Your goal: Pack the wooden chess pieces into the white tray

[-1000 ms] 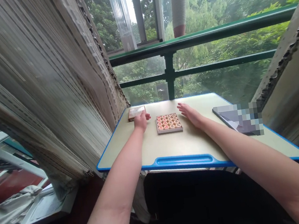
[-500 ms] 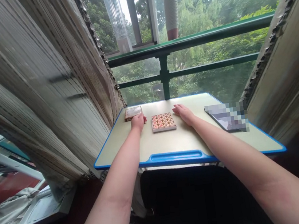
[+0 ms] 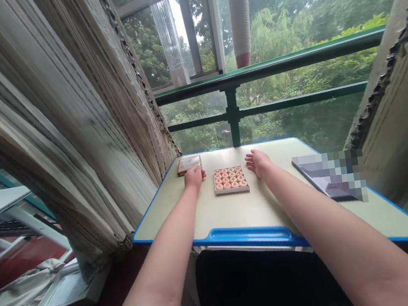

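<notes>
Xiangqi pieces, round and pale with red characters, fill a shallow square box in rows on the table. To the left of it my left hand rests with its fingers curled into a loose fist, and nothing sticks out of it. Just behind that hand lies a flat box lid, partly covered by the knuckles. On the other side of the pieces, my right hand is held open on its edge, thumb side up, fingers apart and touching no piece.
The cream table has a blue rim with a pen groove at the front. A dark tablet-like slab, partly pixelated, lies at the right. Behind stands a green railing. Curtains hang on both sides.
The camera has tilted up slightly, so the table sits lower in view. My right hand has turned a little, its fingers more spread. My left hand and the pieces stay in place.
</notes>
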The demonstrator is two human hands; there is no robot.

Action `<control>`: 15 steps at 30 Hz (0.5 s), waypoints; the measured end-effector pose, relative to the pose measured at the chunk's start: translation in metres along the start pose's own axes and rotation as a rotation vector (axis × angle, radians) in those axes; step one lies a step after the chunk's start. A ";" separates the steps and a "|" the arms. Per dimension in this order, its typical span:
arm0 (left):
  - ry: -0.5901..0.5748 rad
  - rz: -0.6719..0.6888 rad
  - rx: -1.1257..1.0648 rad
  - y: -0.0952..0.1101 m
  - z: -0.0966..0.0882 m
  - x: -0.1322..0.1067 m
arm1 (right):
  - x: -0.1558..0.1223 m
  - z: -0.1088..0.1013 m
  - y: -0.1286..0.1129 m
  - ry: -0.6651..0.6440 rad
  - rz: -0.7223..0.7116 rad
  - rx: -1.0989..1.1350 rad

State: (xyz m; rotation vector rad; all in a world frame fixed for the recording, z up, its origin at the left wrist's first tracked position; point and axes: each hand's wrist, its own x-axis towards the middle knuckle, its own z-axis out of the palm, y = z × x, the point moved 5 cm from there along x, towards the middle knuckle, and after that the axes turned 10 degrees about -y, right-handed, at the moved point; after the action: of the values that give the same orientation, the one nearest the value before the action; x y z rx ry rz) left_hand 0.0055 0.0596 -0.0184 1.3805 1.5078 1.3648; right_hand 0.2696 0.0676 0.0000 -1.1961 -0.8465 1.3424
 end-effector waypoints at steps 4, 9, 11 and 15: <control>0.303 0.094 -0.081 0.004 -0.031 0.000 | -0.010 0.039 -0.009 0.020 -0.035 0.077; 0.705 0.103 -0.189 -0.001 -0.090 0.005 | -0.042 0.120 -0.011 -0.264 -0.215 0.131; 0.730 0.042 -0.185 -0.007 -0.103 0.010 | -0.049 0.149 0.000 -0.333 -0.251 0.102; 0.666 -0.037 -0.185 -0.017 -0.104 0.019 | -0.041 0.186 0.027 -0.278 -0.403 -0.128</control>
State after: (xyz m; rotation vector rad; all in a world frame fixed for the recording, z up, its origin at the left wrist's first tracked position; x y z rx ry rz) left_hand -0.1015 0.0539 -0.0081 0.8068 1.7345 2.0044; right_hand 0.0802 0.0510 0.0254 -0.8808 -1.3134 1.1455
